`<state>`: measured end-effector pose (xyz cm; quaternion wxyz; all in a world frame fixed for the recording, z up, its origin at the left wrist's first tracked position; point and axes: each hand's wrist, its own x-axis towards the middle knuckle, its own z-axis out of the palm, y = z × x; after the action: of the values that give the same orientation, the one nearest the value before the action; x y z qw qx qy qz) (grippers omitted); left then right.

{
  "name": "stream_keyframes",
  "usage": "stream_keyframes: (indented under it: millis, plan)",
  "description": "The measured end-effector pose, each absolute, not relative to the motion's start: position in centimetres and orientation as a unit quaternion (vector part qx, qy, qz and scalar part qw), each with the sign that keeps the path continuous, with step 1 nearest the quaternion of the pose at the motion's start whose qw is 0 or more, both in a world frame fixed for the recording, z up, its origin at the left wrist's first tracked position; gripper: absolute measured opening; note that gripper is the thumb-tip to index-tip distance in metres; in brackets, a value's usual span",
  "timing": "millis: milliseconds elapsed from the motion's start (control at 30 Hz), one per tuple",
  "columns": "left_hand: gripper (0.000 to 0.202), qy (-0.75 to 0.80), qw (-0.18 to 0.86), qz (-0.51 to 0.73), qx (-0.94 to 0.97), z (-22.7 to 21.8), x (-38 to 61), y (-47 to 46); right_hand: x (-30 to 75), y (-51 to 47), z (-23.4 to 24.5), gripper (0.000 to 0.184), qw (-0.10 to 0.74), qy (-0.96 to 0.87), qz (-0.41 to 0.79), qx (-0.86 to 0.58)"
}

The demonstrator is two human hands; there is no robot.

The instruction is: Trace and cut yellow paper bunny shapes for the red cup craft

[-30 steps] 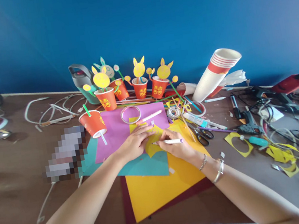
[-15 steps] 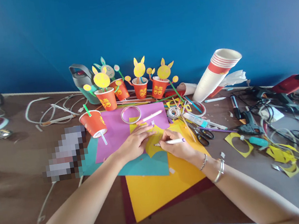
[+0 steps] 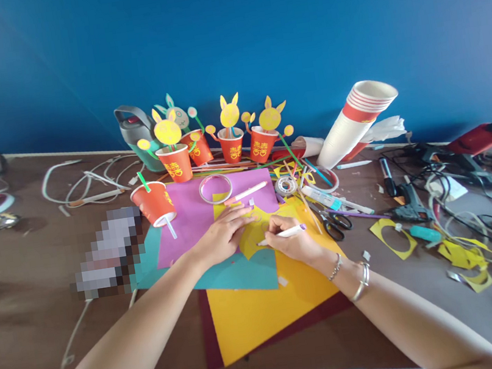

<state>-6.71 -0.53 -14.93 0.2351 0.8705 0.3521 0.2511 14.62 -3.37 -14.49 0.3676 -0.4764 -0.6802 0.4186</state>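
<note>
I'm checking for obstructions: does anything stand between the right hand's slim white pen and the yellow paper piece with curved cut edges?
Nothing visible does; the slim white pen in the right hand points directly at the yellow paper piece.

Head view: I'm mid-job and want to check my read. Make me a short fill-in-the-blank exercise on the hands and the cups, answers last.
The slim white pen in the right hand has a ____ back end.
The thin, curved-edge paper sheet under the left hand is ____.
The red paper cups topped with paper rabbit heads number ____.

Missing words: purple; yellow; four.
</note>
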Motion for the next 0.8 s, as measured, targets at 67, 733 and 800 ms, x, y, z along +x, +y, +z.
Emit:
stream_keyframes:
  millis: [67, 733, 800]
  plan:
    - [0.036, 0.353, 0.232, 0.251, 0.871, -14.95, -6.7, -0.53, 14.59, -3.35, -14.51, 0.024, 0.371, -0.677, 0.422, -0.475]
    - [0.037, 0.35, 0.236, 0.258, 0.869, -15.16, -6.72, -0.48, 15.08, -3.12, -14.29, 0.027, 0.362, -0.63, 0.465, -0.506]
    - [0.037, 0.35, 0.235, 0.258, 0.869, -15.08, -6.71, -0.52, 15.07, -3.1, -14.39, 0.026, 0.356, -0.639, 0.461, -0.502]
